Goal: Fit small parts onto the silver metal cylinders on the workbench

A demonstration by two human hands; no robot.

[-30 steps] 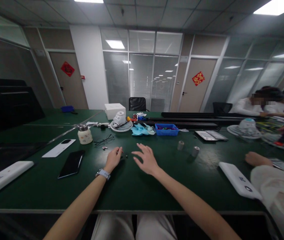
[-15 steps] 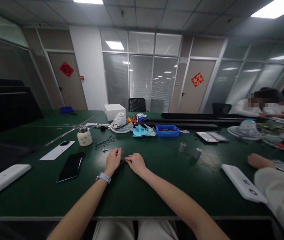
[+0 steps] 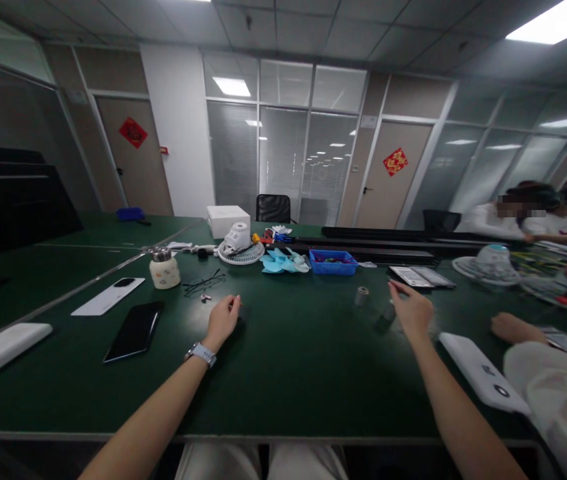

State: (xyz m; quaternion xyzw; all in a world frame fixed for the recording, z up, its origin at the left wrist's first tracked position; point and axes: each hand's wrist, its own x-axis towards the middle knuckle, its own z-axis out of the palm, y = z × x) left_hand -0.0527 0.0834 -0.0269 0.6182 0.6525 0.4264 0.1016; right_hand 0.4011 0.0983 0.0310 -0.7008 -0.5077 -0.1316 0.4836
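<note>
My left hand [image 3: 223, 321] rests on the green table with its fingers curled into a pinch. Whatever may be in them is too small to name. Pink-and-white earbuds [image 3: 206, 299] and folded dark-framed glasses [image 3: 205, 283] lie just beyond it to the left. My right hand [image 3: 412, 308] is over on the right, thumb and finger drawn together at the tips; I cannot make out what they hold. It partly covers one small metal cylinder [image 3: 389, 311], standing on the table. A second metal cylinder [image 3: 362, 296] stands to its left.
Left: a black phone [image 3: 133, 331], a white phone [image 3: 109, 297], a cream jar [image 3: 164, 271]. Behind: a fan part [image 3: 240, 245], light-blue fan blades [image 3: 283, 261], a blue tray [image 3: 333, 263]. Right: a white power bank [image 3: 483, 373] beside a neighbour's sleeve [image 3: 553, 393].
My right hand has left its place beside the left hand and swung far right to the metal cylinders. My left hand stays nearly where it was. The view has shifted slightly.
</note>
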